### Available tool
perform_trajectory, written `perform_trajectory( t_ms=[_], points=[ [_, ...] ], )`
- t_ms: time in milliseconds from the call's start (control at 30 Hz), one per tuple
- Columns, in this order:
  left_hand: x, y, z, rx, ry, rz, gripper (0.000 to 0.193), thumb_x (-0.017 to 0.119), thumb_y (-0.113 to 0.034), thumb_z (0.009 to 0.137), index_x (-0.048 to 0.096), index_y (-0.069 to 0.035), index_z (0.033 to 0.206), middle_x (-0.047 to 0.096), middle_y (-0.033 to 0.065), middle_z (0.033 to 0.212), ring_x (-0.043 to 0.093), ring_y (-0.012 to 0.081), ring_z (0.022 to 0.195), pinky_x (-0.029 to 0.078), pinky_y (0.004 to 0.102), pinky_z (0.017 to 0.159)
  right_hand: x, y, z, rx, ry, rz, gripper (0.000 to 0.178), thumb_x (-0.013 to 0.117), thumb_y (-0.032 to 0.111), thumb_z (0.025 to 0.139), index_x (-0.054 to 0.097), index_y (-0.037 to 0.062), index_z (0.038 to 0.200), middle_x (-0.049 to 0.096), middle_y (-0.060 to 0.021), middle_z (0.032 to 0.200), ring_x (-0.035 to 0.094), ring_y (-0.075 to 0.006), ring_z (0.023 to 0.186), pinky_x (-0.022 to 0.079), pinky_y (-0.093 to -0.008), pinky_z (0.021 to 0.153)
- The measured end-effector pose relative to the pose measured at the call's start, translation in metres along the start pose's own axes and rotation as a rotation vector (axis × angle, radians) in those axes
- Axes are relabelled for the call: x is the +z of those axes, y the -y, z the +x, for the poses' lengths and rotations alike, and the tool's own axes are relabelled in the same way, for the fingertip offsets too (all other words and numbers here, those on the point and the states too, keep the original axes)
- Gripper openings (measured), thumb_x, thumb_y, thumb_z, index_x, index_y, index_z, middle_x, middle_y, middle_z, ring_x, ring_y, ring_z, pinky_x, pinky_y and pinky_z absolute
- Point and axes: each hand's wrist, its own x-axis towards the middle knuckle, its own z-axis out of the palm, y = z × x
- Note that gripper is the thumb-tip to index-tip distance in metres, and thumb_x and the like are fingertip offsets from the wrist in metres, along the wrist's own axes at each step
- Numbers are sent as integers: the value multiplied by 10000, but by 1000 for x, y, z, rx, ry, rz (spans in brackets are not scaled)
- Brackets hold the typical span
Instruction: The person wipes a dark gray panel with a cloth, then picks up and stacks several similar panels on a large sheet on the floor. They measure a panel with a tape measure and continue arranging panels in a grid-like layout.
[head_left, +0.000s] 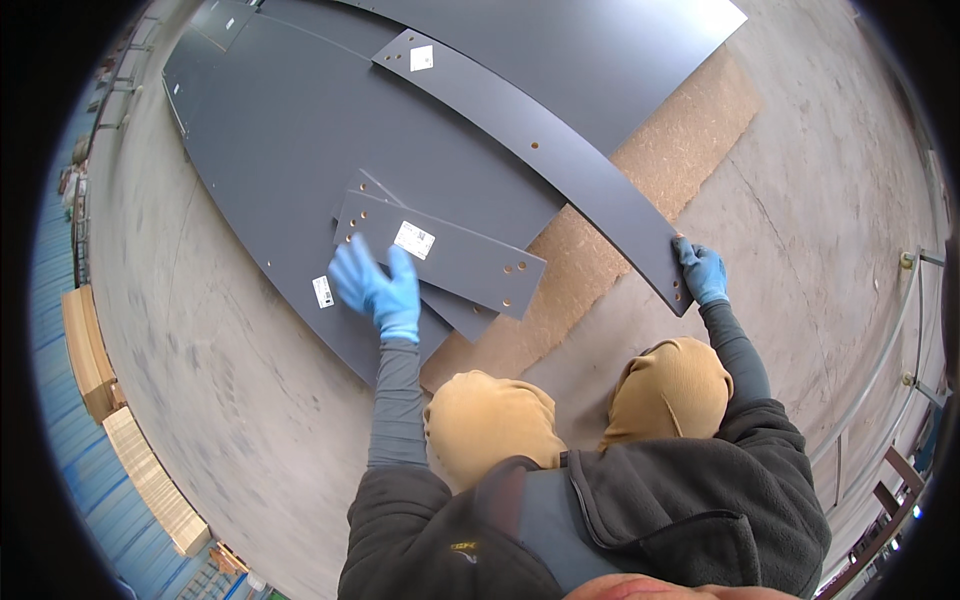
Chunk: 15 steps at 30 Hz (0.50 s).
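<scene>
My right hand (703, 271), in a blue glove, is closed on the edge of a long narrow dark grey panel (560, 160) near its end. That panel has drilled holes and a white label at its far end. My left hand (375, 285), also gloved in blue, is open with fingers spread and slightly blurred. It is over the left end of a short grey panel (470, 265) with holes and a white label; whether it touches cannot be told. A second short panel (450, 308) lies crosswise beneath, mostly hidden.
Large dark grey boards (290, 120) lie under the smaller panels, one (620, 60) reaching far right. A brown fibre sheet (690, 130) sits beneath them on the concrete floor (200, 380). Wooden stacks (150, 480) stand at left, metal rails (880, 350) at right.
</scene>
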Motion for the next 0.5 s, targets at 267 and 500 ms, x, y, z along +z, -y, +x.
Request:
perform_trajectory(
  t_ms=[267,500],
  points=[
    [51,-165,50,288,384,-262,737,636,-534,954,545,25,1425,591,193,1411,483,347,1368,284,526,1169,1,4,-1,42,-11,13,726,569,741,906,792,51,873,746,-198,824,729,-323,816,536,-421,788],
    [77,-210,46,256,594,-77,950,566,-544,983,265,127,1583,251,333,1671,132,436,1604,60,516,1306,-1,3,-3,36,24,24,716,558,727,925,790,51,878,750,-195,832,732,-318,822,537,-423,782]
  ],
)
